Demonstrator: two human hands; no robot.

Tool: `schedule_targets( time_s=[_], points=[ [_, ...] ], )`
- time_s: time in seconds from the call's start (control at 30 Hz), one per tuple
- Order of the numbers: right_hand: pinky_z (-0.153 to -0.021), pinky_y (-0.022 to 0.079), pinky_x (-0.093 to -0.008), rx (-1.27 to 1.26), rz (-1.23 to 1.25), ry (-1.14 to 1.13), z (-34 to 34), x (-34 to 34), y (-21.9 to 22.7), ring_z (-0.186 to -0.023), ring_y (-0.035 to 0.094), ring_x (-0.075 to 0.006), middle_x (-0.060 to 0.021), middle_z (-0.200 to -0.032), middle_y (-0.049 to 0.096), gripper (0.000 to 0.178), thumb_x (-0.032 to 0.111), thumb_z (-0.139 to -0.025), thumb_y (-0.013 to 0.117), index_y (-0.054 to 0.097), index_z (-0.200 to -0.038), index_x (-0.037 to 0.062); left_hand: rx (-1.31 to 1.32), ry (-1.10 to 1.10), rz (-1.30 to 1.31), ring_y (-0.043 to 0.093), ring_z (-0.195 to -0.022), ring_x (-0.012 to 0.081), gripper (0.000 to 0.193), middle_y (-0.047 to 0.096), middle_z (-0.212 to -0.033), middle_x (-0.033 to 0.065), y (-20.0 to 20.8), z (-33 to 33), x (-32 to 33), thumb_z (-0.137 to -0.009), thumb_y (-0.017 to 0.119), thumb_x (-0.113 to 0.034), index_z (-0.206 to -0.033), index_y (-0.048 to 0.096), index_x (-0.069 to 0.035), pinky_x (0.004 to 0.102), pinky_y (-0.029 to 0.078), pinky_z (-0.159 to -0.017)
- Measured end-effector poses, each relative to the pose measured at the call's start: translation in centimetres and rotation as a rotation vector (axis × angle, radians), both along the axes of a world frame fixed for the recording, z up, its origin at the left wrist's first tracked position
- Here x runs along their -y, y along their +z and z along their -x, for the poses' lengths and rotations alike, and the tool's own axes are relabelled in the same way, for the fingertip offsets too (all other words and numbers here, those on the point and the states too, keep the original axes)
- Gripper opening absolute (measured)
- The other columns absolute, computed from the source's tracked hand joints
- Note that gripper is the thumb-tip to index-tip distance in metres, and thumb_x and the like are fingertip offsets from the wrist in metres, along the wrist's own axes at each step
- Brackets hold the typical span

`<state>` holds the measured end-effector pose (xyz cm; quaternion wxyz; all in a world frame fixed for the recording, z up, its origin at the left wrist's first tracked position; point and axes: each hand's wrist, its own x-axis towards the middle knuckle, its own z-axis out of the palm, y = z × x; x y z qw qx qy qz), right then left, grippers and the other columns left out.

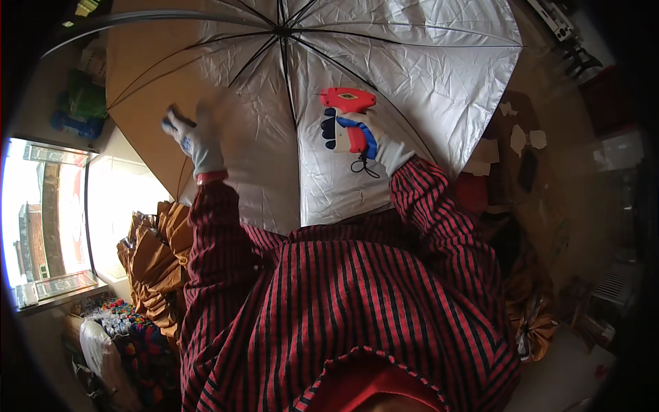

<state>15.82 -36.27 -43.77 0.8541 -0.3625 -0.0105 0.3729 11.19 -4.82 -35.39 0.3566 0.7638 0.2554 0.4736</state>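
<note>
A large opened umbrella (343,185) with a silvery inner face spreads before me, its black ribs meeting at a hub (282,31) near the top. In a white and blue glove, my right hand (367,132) grips a red tagging gun (349,101), whose thin needle points left. A black cord loop hangs below its handle. My left hand (194,143), gloved too, is raised in front of the umbrella's left panels. Its fingers look spread, partly smeared by motion, and nothing shows in them.
Brown folded umbrellas (159,264) are heaped at my left, below a bright window (51,220). Colourful bundles (130,329) lie further down there. Another brown folded bundle (532,333) is at lower right. Paper scraps (527,139) lie to the right of the umbrella.
</note>
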Motion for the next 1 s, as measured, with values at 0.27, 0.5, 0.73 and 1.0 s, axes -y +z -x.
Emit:
schedule_targets(
  time_s=[0.27,0.5,0.73,1.0],
  points=[
    [-0.070,0.052,-0.0301,0.055,0.226,-0.361,-3.2,-6.1,-4.8,-0.081,0.063,-0.0123,-0.0031,-0.091,0.065,0.031,0.022,-0.085,0.069,0.061,-0.108,0.0020,-0.239,-0.418,0.449,0.063,-0.102,0.0343,0.053,0.058,-0.124,0.0187,-4.4,2.0,4.5,-0.078,0.073,-0.024,-0.126,0.055,-0.008,0.0391,0.049,-0.089],
    [-0.069,0.049,-0.0270,0.296,0.345,-0.661,-2.2,-7.6,-0.3,-0.080,0.060,-0.0088,-0.0009,-0.091,0.065,0.032,0.025,-0.085,0.070,0.063,-0.107,0.0030,-0.384,-0.554,-0.163,0.067,-0.075,0.0209,0.023,0.070,-0.087,0.0106,-4.3,-2.6,10.4,-0.082,0.067,-0.021,-0.100,0.070,-0.006,0.0331,0.051,-0.071],
    [-0.067,0.046,-0.0266,0.227,0.386,-0.542,-2.3,-6.5,-0.8,-0.077,0.056,-0.0068,0.0008,-0.087,0.064,0.026,0.023,-0.086,0.066,0.066,-0.101,0.0013,-0.770,-0.478,-0.057,0.067,-0.087,0.0305,0.029,0.070,-0.091,0.0121,-4.2,-5.3,12.4,-0.077,0.068,-0.029,-0.101,0.071,-0.015,0.0369,0.051,-0.077],
    [-0.065,0.047,-0.0256,0.243,0.394,-0.417,-1.5,-5.4,-0.8,-0.076,0.058,-0.0071,0.0002,-0.086,0.064,0.032,0.028,-0.085,0.069,0.065,-0.101,0.0008,-0.704,-0.523,0.063,0.069,-0.081,0.0285,0.029,0.071,-0.086,0.0114,-6.7,-5.4,11.5,-0.075,0.068,-0.028,-0.100,0.072,-0.013,0.0363,0.052,-0.073]
  ],
)
